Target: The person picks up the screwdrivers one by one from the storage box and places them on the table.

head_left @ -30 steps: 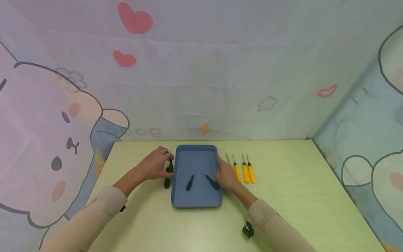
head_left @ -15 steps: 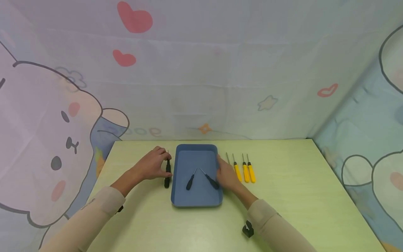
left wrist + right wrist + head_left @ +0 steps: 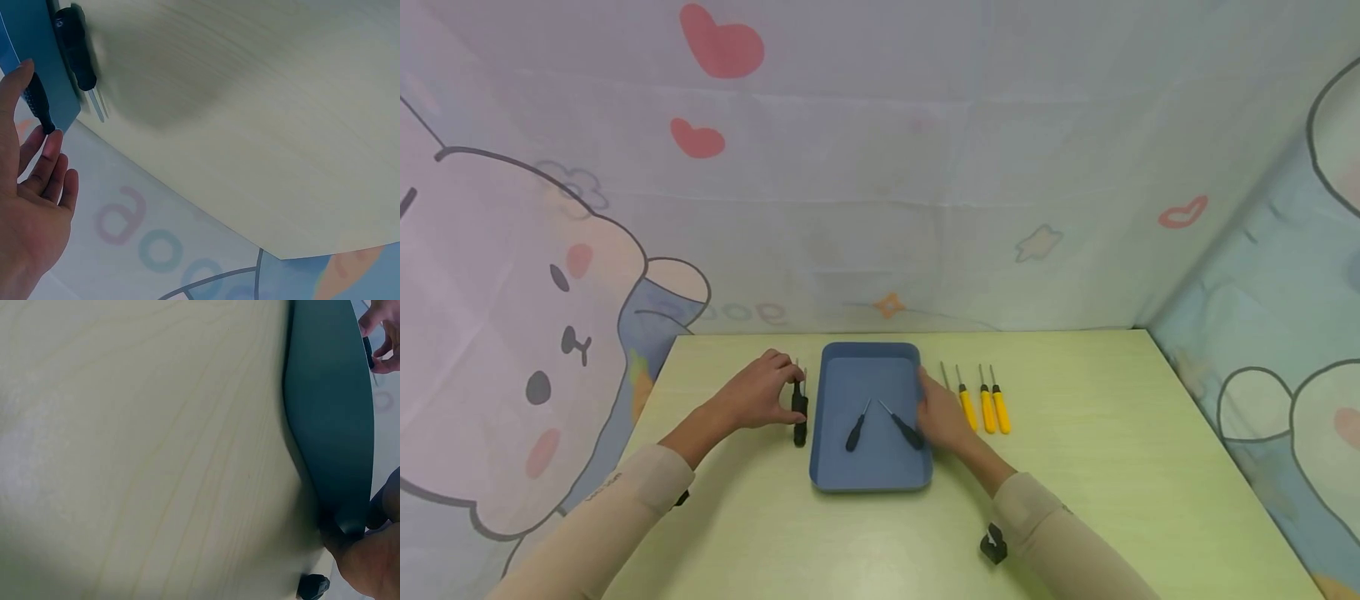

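Just left of a blue tray (image 3: 871,375), the left hand (image 3: 760,395) pinches a black screwdriver (image 3: 39,105); a second black screwdriver (image 3: 76,50) lies on the counter (image 3: 1112,442) beside the tray; inside the tray, two dark screwdrivers (image 3: 854,435) lie apart, tips angled towards each other; the right hand (image 3: 943,417) grips the tray's right edge; right of the tray lie yellow-handled screwdrivers (image 3: 987,415), the row's left end partly behind that hand.
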{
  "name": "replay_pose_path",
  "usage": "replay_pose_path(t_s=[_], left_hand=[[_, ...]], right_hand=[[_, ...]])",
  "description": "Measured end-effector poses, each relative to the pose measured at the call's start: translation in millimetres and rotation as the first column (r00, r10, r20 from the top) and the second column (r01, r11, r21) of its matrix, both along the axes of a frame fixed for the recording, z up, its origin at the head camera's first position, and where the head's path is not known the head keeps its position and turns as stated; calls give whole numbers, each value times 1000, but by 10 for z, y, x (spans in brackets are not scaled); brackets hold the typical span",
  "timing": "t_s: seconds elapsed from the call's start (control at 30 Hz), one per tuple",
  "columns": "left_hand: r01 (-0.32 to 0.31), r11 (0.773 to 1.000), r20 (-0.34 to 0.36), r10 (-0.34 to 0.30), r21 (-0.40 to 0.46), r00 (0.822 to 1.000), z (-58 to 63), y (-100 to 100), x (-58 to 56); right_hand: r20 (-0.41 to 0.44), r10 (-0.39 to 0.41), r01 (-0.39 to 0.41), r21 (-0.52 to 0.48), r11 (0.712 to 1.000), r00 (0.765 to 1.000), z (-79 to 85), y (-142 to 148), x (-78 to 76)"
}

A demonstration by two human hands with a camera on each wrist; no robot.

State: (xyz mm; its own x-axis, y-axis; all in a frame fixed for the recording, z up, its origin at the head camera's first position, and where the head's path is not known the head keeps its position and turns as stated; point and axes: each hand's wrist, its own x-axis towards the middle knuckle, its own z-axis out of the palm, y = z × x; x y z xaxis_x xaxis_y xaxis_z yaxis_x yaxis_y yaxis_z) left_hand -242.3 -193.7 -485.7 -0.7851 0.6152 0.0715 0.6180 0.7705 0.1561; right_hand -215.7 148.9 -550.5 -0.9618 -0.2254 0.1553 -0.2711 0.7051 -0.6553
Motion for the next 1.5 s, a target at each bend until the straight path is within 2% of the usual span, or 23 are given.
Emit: replay_pose_path(t_s=[0.73,1.37,1.5], left_hand=[[12,999,3,-12,-33,1000,-45,-62,18],[12,998,37,-10,-69,999,-150,-144,21],[10,998,49,-7,-61,999,-201,-171,23]], right_hand=[[-6,5,-5,-12,1000,1000,-14,9,2],[-2,-4,4,-6,1000,1000,-16,10,-3],[-9,-5,5,-14,1000,1000,-24,6,-5]])
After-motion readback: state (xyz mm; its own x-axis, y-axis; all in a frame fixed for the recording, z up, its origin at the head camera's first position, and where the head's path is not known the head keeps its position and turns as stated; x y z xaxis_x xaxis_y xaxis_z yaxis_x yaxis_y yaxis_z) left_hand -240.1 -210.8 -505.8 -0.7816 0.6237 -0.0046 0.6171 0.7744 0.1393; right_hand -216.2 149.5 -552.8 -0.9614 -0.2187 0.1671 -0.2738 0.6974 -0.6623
